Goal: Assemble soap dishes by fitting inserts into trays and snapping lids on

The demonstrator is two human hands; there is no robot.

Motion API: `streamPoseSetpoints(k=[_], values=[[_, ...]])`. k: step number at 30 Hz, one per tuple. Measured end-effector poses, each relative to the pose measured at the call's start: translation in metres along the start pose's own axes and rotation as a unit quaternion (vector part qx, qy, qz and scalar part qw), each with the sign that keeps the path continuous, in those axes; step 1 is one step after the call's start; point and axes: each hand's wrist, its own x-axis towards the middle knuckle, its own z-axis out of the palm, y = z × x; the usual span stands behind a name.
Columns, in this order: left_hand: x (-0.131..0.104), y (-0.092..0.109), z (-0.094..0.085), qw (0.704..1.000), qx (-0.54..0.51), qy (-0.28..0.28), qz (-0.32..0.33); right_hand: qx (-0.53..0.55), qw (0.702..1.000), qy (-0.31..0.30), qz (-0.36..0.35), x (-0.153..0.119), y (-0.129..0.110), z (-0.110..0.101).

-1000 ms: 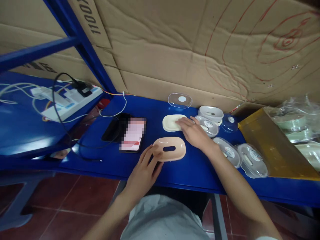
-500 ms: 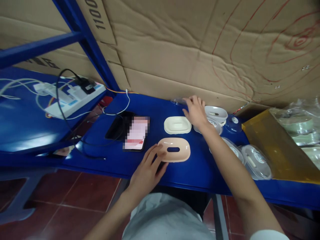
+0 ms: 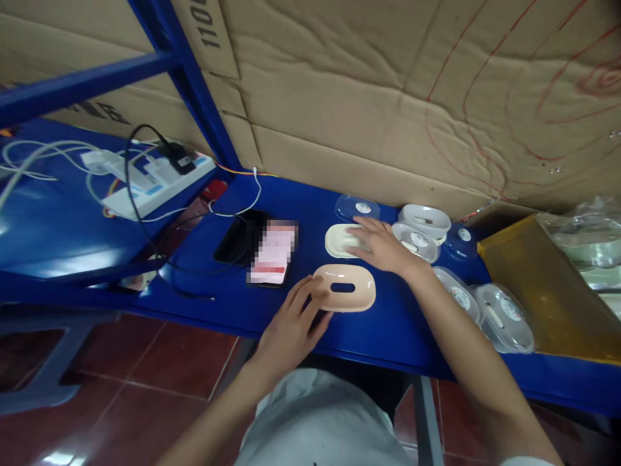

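My left hand (image 3: 297,318) grips the left end of a peach oval soap dish (image 3: 356,299), fingers over its rim and thumb at its near edge. The dish has a slot through its middle. My right hand (image 3: 381,244) is open, its fingers reaching over a cream oval dish piece (image 3: 334,243); motion blurs the fingertips, so contact is unclear. Just beyond that hand lies a clear lid (image 3: 350,207) with a round sticker. To its right are a white oval dish (image 3: 429,220) and a clear-lidded dish (image 3: 421,244).
A lit phone (image 3: 273,255) lies on the blue table (image 3: 233,310), left of the dishes. Cables trail from a power strip (image 3: 130,197). More lidded dishes (image 3: 507,317) and a clear lid (image 3: 460,243) sit right, beside a box (image 3: 548,285) of wrapped items. Cardboard (image 3: 339,97) stands behind.
My right hand has moved from the clear lid at the back toward me, over the cream piece, uncovering that lid. My left hand stays on the peach dish. The view has shifted slightly.
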Motion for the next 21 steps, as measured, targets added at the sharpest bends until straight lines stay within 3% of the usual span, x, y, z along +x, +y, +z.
streamPoseSetpoints(k=[5, 13, 18, 21], values=[[-0.004, -0.005, 0.000, 0.999, -0.040, 0.005, 0.025, 0.039, 0.999, -0.010, -0.018, -0.048, -0.017, 0.004], [-0.006, -0.011, -0.002, 0.995, -0.072, 0.050, 0.039, 0.214, 0.974, 0.068, 0.037, -0.091, -0.023, 0.002], [0.021, -0.009, -0.005, 0.997, -0.061, 0.016, 0.048, 0.244, 0.961, 0.124, 0.038, -0.102, -0.025, -0.008], [0.047, -0.013, -0.003, 0.995, -0.073, 0.000, 0.070, 0.212, 0.970, 0.114, 0.005, -0.107, -0.025, -0.010]])
